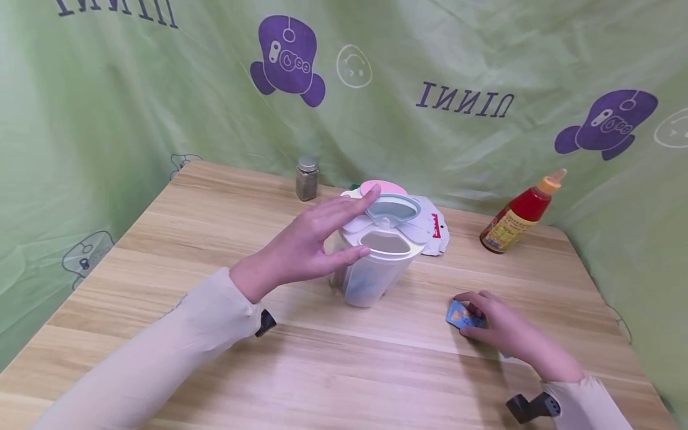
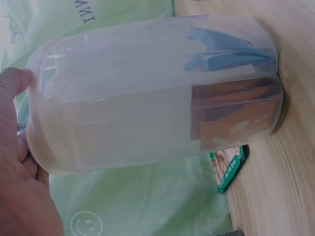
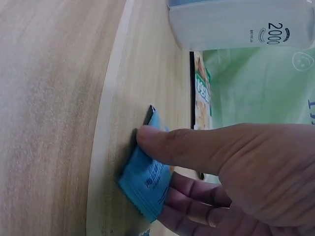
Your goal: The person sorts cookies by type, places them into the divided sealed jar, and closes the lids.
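A translucent food storage container [image 1: 365, 280] with a divided white lid stands upright mid-table, one flap [image 1: 395, 209] raised over an opening. My left hand [image 1: 309, 239] rests at the lid's left side, thumb and index finger extended along it. Through the wall, blue packets [image 2: 226, 51] and brown packets [image 2: 236, 113] show at the bottom in separate compartments. My right hand [image 1: 502, 328] pinches a small blue packet [image 3: 150, 179] between thumb and fingers, low at the table to the container's right. Part of another blue packet [image 1: 506, 355] peeks out under that hand.
A spice jar [image 1: 307, 179] stands at the back left. Behind the container lies a white pouch [image 1: 438, 230], and a green-printed package [image 2: 229, 167] is partly hidden. A red sauce bottle [image 1: 516, 218] stands back right. A green printed curtain [image 1: 215, 83] hangs behind the wooden table [image 1: 301, 370].
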Motion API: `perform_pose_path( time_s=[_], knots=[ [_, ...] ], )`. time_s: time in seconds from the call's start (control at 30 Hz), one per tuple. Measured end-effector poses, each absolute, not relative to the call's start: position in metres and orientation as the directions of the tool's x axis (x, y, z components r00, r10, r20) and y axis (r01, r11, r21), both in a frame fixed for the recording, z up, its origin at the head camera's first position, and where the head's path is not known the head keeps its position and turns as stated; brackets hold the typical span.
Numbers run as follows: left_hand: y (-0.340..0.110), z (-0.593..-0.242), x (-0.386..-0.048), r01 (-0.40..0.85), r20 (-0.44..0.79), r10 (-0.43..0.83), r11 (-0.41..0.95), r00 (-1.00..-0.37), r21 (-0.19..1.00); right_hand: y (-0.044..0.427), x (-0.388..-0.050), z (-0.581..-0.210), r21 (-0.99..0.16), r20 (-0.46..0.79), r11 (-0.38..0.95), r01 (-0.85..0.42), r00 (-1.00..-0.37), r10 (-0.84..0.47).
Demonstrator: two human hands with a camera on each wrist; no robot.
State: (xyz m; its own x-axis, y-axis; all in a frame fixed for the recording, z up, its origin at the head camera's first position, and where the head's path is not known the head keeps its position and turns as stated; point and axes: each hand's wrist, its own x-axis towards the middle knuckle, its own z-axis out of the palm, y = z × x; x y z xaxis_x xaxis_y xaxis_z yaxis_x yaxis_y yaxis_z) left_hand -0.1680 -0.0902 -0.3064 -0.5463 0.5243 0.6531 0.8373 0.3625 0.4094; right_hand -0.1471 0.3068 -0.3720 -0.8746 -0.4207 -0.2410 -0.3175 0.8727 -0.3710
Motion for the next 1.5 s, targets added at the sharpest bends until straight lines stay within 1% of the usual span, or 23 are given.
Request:
perform_pose_path(
  time_s=[0.17,0.4,0.5,0.57,0.77,0.93,1.03,1.23,1.37,1.5],
  knots=[
    [-0.089,-0.307,-0.168,0.839,0.654,0.526,0.359,-0.544,0.409,0.312,-0.148,-0.373,-0.4,-0.227,0.86,-0.316,-0.875,-0.427],
    [-0.09,-0.306,-0.168,0.841,0.657,0.525,0.355,-0.541,0.409,0.324,-0.149,-0.373,-0.538,-0.144,0.765,-0.355,-0.855,-0.498],
    [-0.09,-0.306,-0.167,0.841,0.66,0.522,0.352,-0.541,0.411,0.328,-0.149,-0.372,-0.576,-0.1,0.73,-0.367,-0.856,-0.508],
    [-0.09,-0.307,-0.167,0.841,0.663,0.519,0.351,-0.54,0.411,0.33,-0.148,-0.372,-0.591,-0.091,0.729,-0.345,-0.87,-0.485],
    [-0.089,-0.308,-0.167,0.84,0.666,0.512,0.346,-0.542,0.417,0.332,-0.147,-0.366,-0.618,-0.105,0.753,-0.228,-0.925,-0.366],
    [-0.089,-0.309,-0.168,0.84,0.668,0.509,0.351,-0.543,0.415,0.329,-0.148,-0.354,-0.655,-0.073,0.733,-0.184,-0.95,-0.304],
    [-0.089,-0.309,-0.168,0.842,0.673,0.507,0.351,-0.538,0.408,0.326,-0.15,-0.342,-0.673,0.0,0.711,-0.202,-0.962,-0.273],
    [-0.088,-0.309,-0.169,0.845,0.678,0.505,0.35,-0.534,0.404,0.316,-0.154,-0.312,-0.735,0.222,0.609,-0.299,-0.954,-0.201],
    [-0.088,-0.31,-0.168,0.844,0.677,0.504,0.352,-0.536,0.406,0.306,-0.153,-0.291,-0.77,0.306,0.543,-0.335,-0.941,-0.147],
    [-0.089,-0.31,-0.168,0.844,0.678,0.503,0.349,-0.535,0.407,0.289,-0.15,-0.273,-0.815,0.381,0.426,-0.393,-0.917,-0.119]
  ],
)
